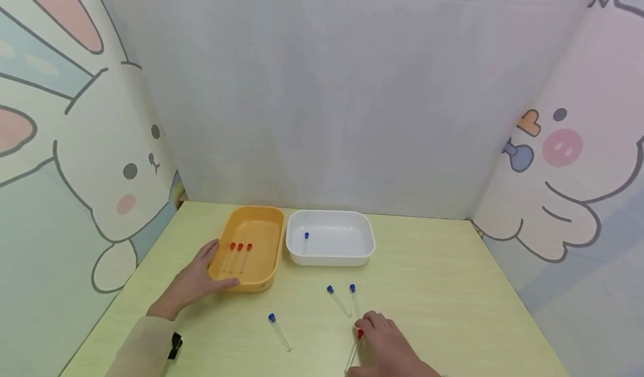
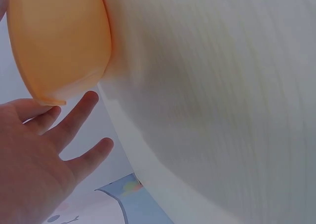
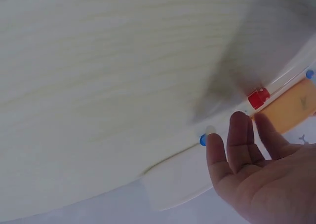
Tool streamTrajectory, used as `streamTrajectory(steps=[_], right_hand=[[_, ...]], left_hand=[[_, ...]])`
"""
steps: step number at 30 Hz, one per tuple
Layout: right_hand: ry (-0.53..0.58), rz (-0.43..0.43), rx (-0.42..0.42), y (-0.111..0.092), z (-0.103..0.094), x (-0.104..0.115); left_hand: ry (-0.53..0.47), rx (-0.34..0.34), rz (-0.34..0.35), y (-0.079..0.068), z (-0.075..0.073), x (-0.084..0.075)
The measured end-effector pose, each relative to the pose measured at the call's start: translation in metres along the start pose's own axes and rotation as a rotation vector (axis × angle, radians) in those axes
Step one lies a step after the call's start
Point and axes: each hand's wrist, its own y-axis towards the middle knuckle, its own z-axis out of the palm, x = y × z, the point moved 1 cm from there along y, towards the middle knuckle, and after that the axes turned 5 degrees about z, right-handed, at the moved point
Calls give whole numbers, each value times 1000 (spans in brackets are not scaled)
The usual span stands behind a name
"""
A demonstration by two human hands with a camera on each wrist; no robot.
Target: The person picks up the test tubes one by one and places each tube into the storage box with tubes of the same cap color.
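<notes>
My left hand (image 1: 193,281) rests at the orange tray (image 1: 274,220), its thumb at the near rim and fingers along the left side. The left wrist view shows these fingers spread, one touching the tray's rim (image 2: 58,103). Inside the tray lie three red-capped tubes (image 1: 240,247). Low over the table, my right hand (image 1: 388,348) hovers around a clear tube with a red cap (image 1: 360,334). In the right wrist view, its loosely bent fingers appear apart from the red cap (image 3: 257,98). Just beyond the fingertips lies a blue-capped tube (image 1: 353,290), partly hidden.
A white tray (image 1: 347,260) stands right of the orange one, with one blue-capped tube (image 1: 306,236) inside. Two more blue-capped tubes lie on the table, one near the middle (image 1: 339,301) and one nearer the front (image 1: 279,332). Curtains with cartoon animals surround the table (image 1: 443,287).
</notes>
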Motion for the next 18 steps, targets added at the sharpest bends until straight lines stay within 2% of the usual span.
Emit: streamTrajectory(steps=[7,18], right_hand=[[-47,83,0,-2,2,7],[-104,65,-38,0,0,12]], left_hand=[[9,-6,6,0,-2,-1],[10,4,-10,0,0,0]])
